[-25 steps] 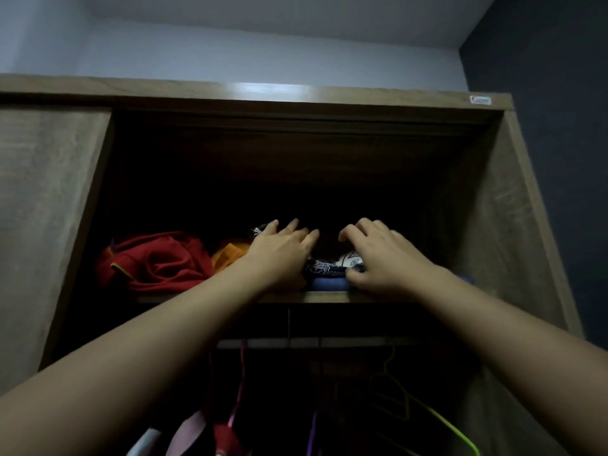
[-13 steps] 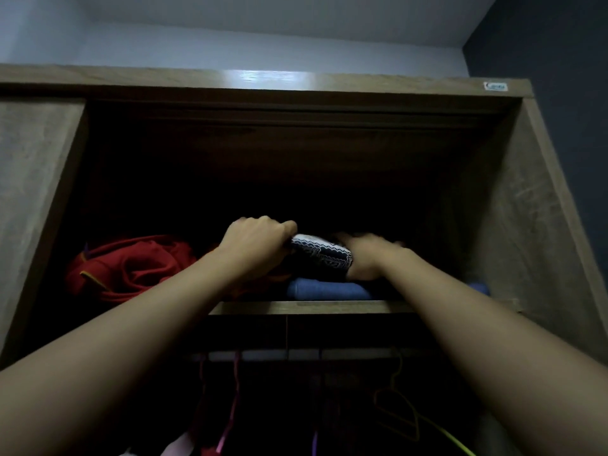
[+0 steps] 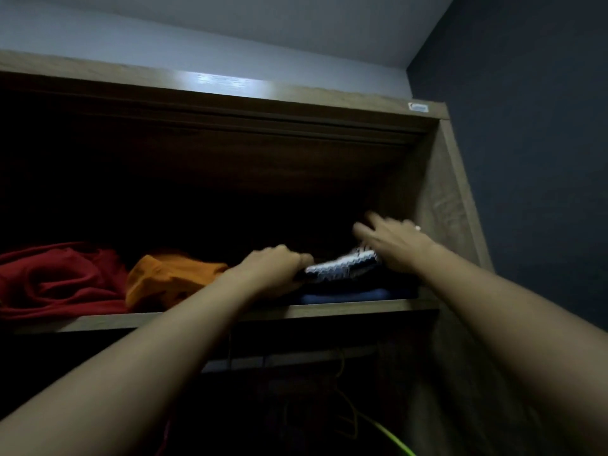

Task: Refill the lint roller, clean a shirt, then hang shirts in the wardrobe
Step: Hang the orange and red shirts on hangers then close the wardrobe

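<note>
Both arms reach up to the top shelf (image 3: 329,310) of an open wooden wardrobe. A folded dark shirt with a white pattern (image 3: 342,266) lies on a folded blue garment (image 3: 345,295) at the shelf's right end. My left hand (image 3: 273,268) grips the patterned shirt's left end with curled fingers. My right hand (image 3: 391,240) is blurred, fingers spread and fairly straight, resting over the shirt's right end near the wardrobe's side wall.
A crumpled red garment (image 3: 56,281) and an orange garment (image 3: 167,279) lie on the shelf to the left. Below the shelf runs a hanging rail (image 3: 296,358) with yellow and green hangers (image 3: 348,413). The wardrobe's right side panel (image 3: 444,209) stands close by.
The view has swung right. My left hand curled onto the patterned shirt's end and lifted it. My right hand rose from beside the shirt and opened its fingers over its right end.
</note>
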Demonstrator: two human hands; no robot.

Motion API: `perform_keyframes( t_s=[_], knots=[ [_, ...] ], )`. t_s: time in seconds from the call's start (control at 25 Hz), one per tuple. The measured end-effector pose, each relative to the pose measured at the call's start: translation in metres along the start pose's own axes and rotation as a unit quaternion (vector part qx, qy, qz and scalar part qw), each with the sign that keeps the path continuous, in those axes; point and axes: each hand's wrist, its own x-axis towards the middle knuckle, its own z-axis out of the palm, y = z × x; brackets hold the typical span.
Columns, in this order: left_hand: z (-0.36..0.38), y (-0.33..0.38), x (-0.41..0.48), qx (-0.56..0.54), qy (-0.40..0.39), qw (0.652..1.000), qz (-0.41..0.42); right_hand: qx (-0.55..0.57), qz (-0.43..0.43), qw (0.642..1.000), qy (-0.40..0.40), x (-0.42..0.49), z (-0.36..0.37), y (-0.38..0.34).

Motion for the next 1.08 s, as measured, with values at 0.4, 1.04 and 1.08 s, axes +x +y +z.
perform_keyframes(
  t_s=[0.4,1.04,1.08],
  knots=[
    [-0.012,-0.03,-0.02,-0.095,-0.105,0.99,0.008,0.01,-0.037,0.969,-0.242,-0.014,-0.004,-0.006],
    [-0.008,-0.109,-0.06,0.166,-0.101,0.968,-0.16,0.245,-0.135,0.958,-0.055,-0.033,-0.003,-0.101],
    [-0.011,-0.108,-0.059,0.161,-0.07,0.971,-0.165,0.242,-0.138,0.959,-0.046,-0.032,-0.001,-0.101]
  ],
)
